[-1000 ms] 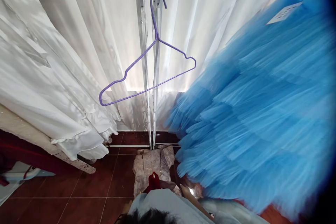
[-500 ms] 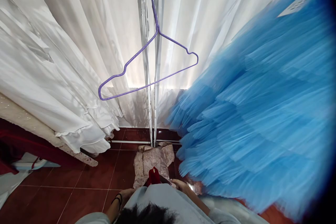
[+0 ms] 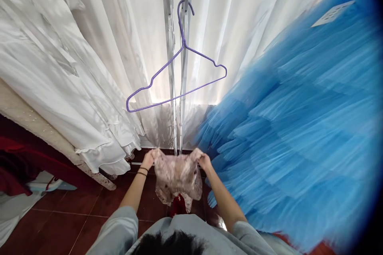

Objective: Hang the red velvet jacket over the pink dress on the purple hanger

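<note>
A shiny pinkish-beige blouse (image 3: 178, 171) hangs between my hands in front of my body, its lower part blurred by motion. My left hand (image 3: 148, 159), with dark bands on the wrist, is closed on its upper left corner. Its upper right corner is gripped by my right hand (image 3: 204, 161). Both arms reach forward. Above and beyond the blouse, a bare purple hanger (image 3: 167, 63) hangs by its hook at a grey metal upright (image 3: 183, 59). Part of a dark red item (image 3: 178, 206) shows below the blouse, near my body.
White ruffled garments (image 3: 98, 135) hang on the left, and a layered blue tulle dress (image 3: 293, 127) fills the right. White curtains (image 3: 203, 40) stand behind the uprights. Dark red cloth (image 3: 18, 143) lies at the far left above a red tiled floor (image 3: 101, 203).
Both hands have moved forward and lifted the blouse off the floor, where it lay spread. The hanger sits slightly lower and further right in the view.
</note>
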Available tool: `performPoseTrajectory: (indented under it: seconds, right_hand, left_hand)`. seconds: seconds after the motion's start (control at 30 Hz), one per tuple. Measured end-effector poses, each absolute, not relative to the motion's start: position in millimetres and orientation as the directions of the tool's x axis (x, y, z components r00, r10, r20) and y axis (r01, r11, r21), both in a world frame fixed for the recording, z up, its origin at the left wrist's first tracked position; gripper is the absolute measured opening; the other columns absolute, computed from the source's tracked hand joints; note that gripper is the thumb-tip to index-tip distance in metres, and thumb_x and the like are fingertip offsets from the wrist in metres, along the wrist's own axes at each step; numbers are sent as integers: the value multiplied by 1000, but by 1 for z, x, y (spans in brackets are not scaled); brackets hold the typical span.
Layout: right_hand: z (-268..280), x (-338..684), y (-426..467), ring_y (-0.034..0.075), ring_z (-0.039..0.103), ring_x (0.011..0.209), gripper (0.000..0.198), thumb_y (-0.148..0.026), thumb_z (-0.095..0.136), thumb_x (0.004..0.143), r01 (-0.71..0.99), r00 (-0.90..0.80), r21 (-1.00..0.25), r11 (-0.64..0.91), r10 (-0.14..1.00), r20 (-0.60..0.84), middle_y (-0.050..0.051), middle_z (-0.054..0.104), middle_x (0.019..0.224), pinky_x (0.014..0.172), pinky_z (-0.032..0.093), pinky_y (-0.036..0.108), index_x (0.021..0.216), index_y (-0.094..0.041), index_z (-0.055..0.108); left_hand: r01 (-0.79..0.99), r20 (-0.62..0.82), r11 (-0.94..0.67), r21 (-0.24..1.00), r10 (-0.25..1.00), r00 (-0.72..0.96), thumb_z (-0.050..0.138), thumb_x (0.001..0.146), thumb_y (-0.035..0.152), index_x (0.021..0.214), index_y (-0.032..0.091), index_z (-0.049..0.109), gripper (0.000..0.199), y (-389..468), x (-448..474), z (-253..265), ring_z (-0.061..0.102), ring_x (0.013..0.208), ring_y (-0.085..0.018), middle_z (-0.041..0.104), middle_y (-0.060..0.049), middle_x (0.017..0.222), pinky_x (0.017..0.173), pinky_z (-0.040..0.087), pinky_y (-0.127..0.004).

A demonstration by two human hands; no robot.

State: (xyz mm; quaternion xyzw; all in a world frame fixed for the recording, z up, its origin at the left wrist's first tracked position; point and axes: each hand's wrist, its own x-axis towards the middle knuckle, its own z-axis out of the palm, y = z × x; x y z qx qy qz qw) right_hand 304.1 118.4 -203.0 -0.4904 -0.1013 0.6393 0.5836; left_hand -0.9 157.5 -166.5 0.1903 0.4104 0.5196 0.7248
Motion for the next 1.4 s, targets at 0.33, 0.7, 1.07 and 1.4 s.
performPoseTrajectory:
  seconds: [0.33, 0.7, 1.07, 1.4]
  right_hand:
    - [-6, 339, 142, 21, 69, 108, 46, -21, 78, 59, -544, 273, -788, 288, 949, 158, 4, 74, 115, 86, 61, 30, 105, -24, 72]
    - [61, 294, 137, 8, 46, 55, 13, -19, 71, 52, 167, 667, -716, 678, 457, 588, -5, 56, 56, 52, 42, 19, 56, -16, 59]
    - [71, 352, 183, 21, 71, 94, 43, -39, 81, 57, -216, 691, -773, 597, 652, 311, 9, 75, 100, 95, 58, 38, 93, -17, 73]
    - [129, 427, 252, 19, 71, 98, 38, -47, 83, 66, -87, 452, -716, 693, 668, 591, 4, 74, 92, 98, 57, 39, 87, -20, 68]
  left_hand:
    - [-645, 55, -152, 749, 984, -168, 78, 69, 16, 90, 22, 74, 22, 162, -42, -7, 70, 70, -13, 77, 0, 87, 65, 59, -21]
    - [-305, 600, -766, 566, 637, -484, 83, 70, 22, 89, 17, 78, 20, 135, 1, 130, 73, 84, -16, 78, -3, 90, 87, 59, -29]
    - [-200, 431, -447, 872, 894, -122, 94, 41, 21, 83, 13, 77, 46, 171, -6, 158, 63, 62, -12, 73, -2, 71, 57, 52, -20]
    - [-36, 541, -576, 817, 787, -297, 88, 47, 18, 74, 12, 64, 37, 207, -6, 167, 43, 46, -3, 57, 8, 52, 44, 32, -15]
